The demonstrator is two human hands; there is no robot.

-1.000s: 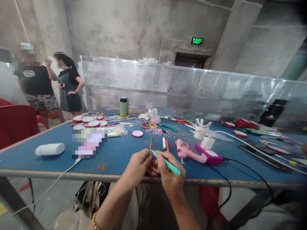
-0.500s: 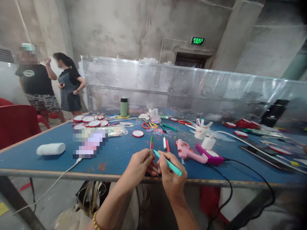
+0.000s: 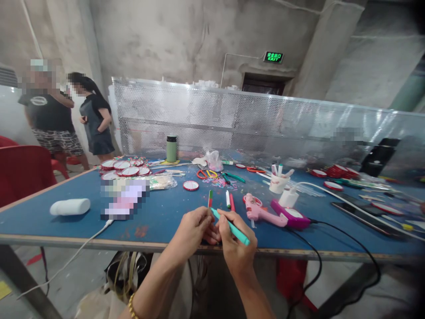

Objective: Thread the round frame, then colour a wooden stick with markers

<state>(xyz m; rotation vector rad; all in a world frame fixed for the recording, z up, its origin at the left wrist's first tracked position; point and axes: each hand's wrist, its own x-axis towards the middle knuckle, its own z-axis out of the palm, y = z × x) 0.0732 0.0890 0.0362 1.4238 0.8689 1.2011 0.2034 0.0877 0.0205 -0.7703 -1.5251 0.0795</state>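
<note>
I see the right hand [image 3: 236,248] gripping a teal marker [image 3: 230,227], mid-colouring a stick [image 3: 210,200] pinched in the left hand [image 3: 194,230], near the glue gun [image 3: 257,212].

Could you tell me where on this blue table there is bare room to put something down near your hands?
Bare blue table lies between the blurred packet and the left hand, and left of the white cylinder. Right of the right hand it is crowded: pink glue gun, cables, phone.
</note>
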